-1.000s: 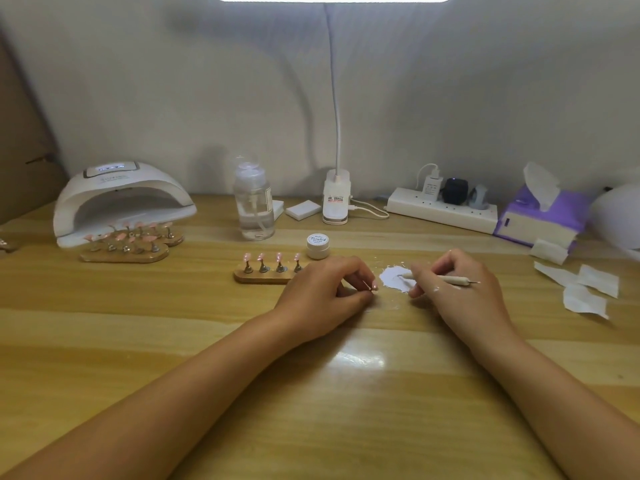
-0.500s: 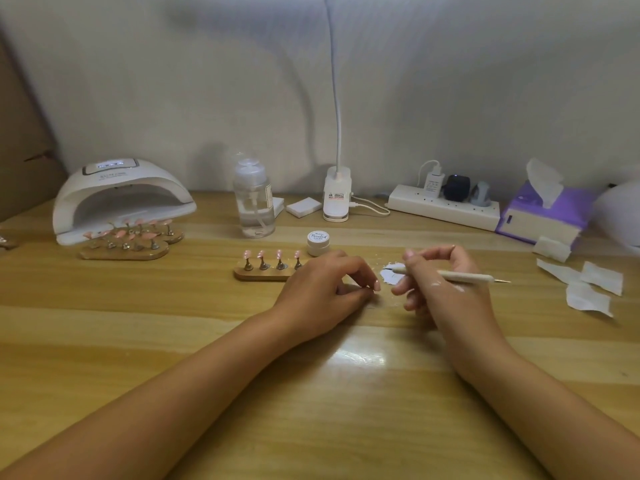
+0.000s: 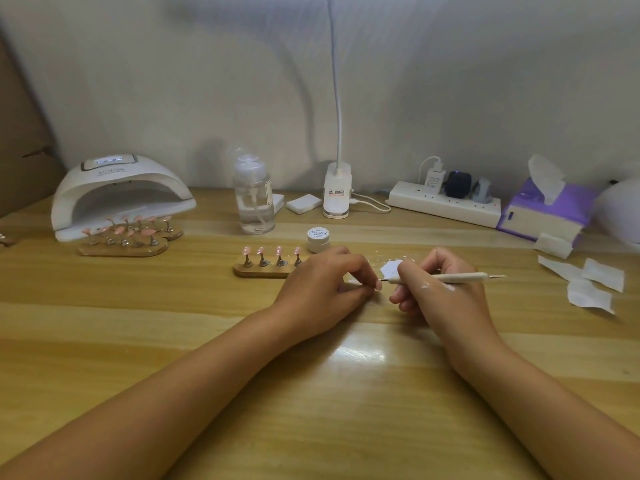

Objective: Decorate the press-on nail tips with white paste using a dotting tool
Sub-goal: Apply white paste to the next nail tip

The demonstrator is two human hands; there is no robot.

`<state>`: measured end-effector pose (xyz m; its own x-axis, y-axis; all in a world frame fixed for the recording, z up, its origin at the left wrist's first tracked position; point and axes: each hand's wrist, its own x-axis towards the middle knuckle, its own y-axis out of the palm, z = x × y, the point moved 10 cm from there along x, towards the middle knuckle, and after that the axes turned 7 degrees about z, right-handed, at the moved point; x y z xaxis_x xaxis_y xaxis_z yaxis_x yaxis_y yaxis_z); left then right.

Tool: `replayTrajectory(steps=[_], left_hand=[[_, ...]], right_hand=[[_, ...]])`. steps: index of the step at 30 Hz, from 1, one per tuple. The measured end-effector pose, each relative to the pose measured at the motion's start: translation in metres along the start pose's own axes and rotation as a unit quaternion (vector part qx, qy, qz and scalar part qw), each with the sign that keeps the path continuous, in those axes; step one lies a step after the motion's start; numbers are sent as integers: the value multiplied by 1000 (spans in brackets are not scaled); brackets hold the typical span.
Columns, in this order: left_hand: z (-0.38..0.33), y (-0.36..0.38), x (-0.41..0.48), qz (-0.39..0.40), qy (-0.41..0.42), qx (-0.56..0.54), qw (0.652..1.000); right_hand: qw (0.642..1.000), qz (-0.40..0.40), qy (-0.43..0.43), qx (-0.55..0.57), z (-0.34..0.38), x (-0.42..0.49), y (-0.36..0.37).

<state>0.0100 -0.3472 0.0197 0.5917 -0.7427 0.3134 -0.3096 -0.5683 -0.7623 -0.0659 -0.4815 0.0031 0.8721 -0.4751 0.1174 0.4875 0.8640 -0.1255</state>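
Nail tip pinched in left hand is nearly all hidden by its fingers, & that hand also covers the stand's right end. Tool tip by those fingers is too small to tell if it touches. Lamp neck is cut off at top edge, a pale round thing at right edge.

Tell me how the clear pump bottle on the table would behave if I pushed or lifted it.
The bottle stands tall on a narrow base, so a push near its top would probably tip it rather than slide it. Some clear liquid seems to sit inside, so its weight would likely shift when lifted. Its smooth wall may be slippery.
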Motion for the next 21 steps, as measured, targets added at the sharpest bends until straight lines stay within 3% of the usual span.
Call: replayTrajectory(steps=[21], left_hand=[[1,0,0,0,-3,-1,1000]], right_hand=[[1000,-6,-1,-7,-1,1,0]])
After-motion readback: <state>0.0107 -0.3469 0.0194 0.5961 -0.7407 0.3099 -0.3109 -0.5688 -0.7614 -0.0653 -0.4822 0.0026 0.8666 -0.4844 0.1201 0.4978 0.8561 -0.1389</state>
